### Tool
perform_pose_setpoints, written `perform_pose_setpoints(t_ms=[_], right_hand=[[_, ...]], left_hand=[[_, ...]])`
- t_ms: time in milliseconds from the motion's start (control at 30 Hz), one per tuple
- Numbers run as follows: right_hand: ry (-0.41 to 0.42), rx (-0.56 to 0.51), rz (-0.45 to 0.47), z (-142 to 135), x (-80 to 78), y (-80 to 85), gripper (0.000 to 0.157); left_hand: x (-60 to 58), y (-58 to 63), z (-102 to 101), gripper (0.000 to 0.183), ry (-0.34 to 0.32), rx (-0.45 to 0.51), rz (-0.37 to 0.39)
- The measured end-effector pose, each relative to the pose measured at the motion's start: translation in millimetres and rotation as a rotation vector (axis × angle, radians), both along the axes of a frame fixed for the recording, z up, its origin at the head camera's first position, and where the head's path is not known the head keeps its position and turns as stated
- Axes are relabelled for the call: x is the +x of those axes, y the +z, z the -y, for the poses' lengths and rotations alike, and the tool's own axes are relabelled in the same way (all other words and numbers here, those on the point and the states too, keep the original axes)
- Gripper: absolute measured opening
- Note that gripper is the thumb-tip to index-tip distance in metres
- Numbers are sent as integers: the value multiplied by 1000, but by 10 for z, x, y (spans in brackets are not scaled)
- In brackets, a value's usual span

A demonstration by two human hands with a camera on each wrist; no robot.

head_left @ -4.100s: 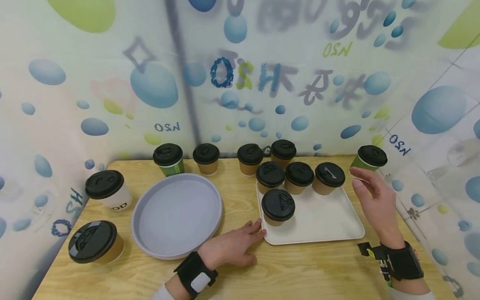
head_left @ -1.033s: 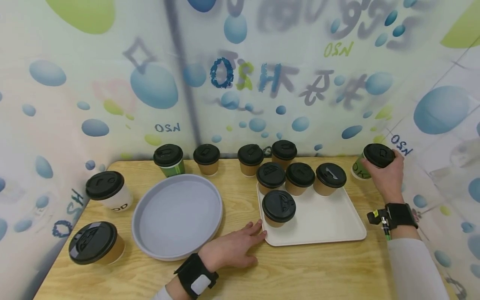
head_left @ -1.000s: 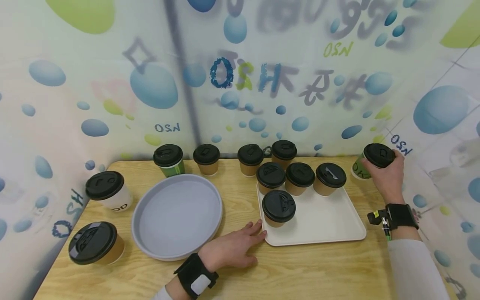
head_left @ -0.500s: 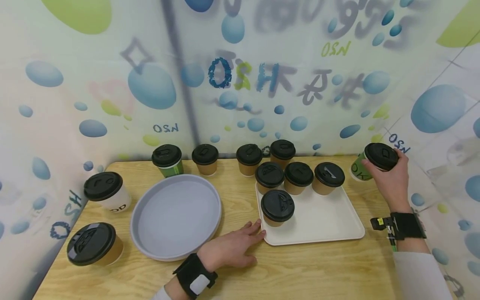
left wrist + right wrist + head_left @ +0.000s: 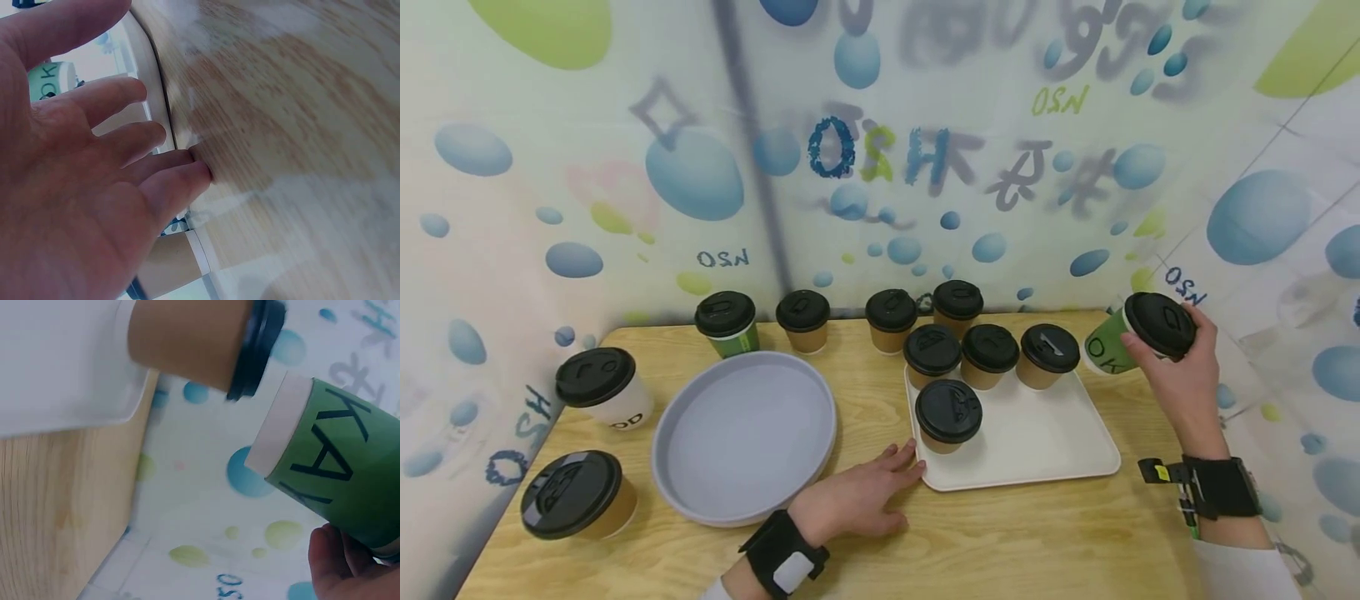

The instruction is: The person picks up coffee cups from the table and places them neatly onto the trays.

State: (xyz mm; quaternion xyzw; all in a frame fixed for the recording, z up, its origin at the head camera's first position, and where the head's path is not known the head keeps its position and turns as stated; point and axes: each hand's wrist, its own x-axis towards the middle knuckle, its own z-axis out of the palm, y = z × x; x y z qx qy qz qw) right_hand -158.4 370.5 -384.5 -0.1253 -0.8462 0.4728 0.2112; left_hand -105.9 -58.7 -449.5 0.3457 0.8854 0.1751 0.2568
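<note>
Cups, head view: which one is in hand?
The far-right green cup, tilted in the right hand. The other green cup stands behind the round tray; no other cup is held.

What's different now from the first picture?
The right hand reached out and gripped the black-lidded green paper cup, lifting it off the pale wooden table and tilting it. The left hand stayed at the edge of the white rectangular tray. The black-lidded brown paper cups and round grey dish didn't move.
</note>
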Motion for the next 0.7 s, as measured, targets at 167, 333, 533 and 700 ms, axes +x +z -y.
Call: perform_pose_setpoints(t_ms=[167, 333, 533, 700], right_hand=[[66, 16, -24, 167, 156, 17, 85], [195, 42, -4, 388, 268, -46, 88], [335, 145, 44, 636, 365, -199, 95], [435, 194, 74, 771, 362, -355, 93]], left_hand=[[-23, 20, 4, 71, -9, 20, -6], [-17, 8, 11, 71, 1, 35, 10], [5, -24, 1, 70, 7, 28, 27], [-9, -26, -11, 70, 0, 37, 20]])
